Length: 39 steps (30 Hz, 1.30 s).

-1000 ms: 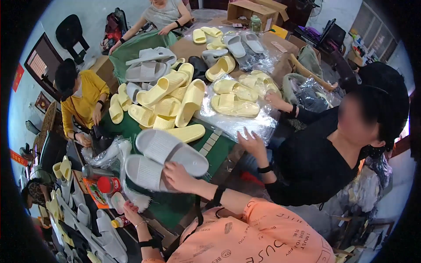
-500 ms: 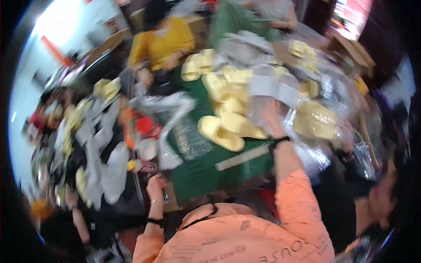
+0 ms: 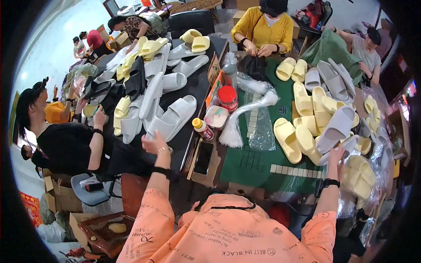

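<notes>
1. The left hand [image 3: 154, 143] is raised at about nine o'clock of the counter [image 3: 258, 164], fingers loosely spread, touching the heel of a grey slipper [image 3: 173, 117] that lies among other grey pairs on the dark tabletop. Nothing is pinched yet; if the slipper is pulled by the heel alone, its neighbours lying against it could be dragged along and the row knocked askew.

2. The right hand [image 3: 337, 157] is laid at about three o'clock on a white slipper [image 3: 338, 128] that leans tilted on the yellow slippers [image 3: 298, 136]. Whether the fingers are closed around it cannot be told; they look flat and open. A tilted slipper on a loose heap is judged likely to slide, and the yellow ones under it could be tipped toward the counter's edge.

3. With both arms stretched wide apart, only one side can be watched at a time, so a grasp may be missed.

4. A small bottle [image 3: 203, 129], a red-lidded jar [image 3: 227, 98] and a phone [image 3: 204, 158] stand near the middle, between the arms. These could be struck by a sleeve when the left arm is drawn back.

5. The clear plastic bags [image 3: 258, 118] at twelve o'clock are slippery; anything set on them may slip.
</notes>
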{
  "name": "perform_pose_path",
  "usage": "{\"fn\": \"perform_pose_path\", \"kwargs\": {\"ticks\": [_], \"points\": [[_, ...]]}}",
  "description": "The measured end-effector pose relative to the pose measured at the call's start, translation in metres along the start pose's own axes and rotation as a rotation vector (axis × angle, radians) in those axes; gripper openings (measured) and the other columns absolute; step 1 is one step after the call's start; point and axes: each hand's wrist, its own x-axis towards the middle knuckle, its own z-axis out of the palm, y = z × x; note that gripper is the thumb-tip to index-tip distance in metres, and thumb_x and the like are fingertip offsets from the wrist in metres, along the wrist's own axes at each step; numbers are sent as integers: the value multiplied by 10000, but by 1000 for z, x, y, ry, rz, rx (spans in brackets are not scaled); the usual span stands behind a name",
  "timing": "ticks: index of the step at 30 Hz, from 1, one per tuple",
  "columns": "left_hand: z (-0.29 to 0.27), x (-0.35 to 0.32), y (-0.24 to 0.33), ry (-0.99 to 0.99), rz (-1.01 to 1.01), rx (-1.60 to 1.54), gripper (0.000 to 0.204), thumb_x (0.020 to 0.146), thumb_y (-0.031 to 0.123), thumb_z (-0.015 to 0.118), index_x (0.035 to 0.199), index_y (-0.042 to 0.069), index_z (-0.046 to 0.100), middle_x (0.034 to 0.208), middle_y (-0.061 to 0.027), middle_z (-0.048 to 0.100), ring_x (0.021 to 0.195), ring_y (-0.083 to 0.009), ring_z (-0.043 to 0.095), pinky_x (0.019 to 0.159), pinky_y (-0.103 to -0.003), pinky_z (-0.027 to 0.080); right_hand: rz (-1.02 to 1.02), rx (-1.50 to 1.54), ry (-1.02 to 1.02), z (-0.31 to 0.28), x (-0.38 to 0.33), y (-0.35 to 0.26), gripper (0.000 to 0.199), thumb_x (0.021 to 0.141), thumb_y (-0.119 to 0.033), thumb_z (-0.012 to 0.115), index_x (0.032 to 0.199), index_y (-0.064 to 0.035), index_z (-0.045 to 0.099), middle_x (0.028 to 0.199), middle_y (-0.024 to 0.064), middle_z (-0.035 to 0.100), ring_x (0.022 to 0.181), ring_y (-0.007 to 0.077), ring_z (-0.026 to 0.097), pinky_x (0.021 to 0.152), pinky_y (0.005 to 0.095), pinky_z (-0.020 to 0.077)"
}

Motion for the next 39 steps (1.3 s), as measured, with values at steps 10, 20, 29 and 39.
{"fn": "perform_pose_path", "kwargs": {"ticks": [10,20,29,39], "points": [[49,18,-91,-543,-1099,-1048,459,683,208,545,1040,-44,406,1001,-198,472,831,-296,516,609,-396,490,-90,641,-263,-50,-168,-162,254,713,-9,496,966,-4,495,906,123,512,799,211,503,696,277,403],[13,24,-94,-764,-1041,-1625,371,755,-36,397,1123,-50,353,1132,-182,424,1047,-317,408,891,-406,374,-278,554,-565,-22,-251,-190,204,736,-62,516,937,-42,540,917,78,541,805,169,533,628,251,434],[-71,-101,17,-1713,-1161,-1259,289,782,60,390,1058,-22,418,1040,-128,493,952,-247,485,812,-363,420,-226,1288,-949,-77,-259,-306,651,671,-201,661,1196,-27,318,1159,108,397,1068,199,371,888,324,312],[-39,-166,28,-1900,-772,-940,254,812,87,397,1052,17,440,998,-125,521,921,-242,511,788,-359,442,293,1692,-475,-92,-225,-216,364,710,-76,539,1055,0,449,1029,74,480,939,147,462,790,293,386]]}}
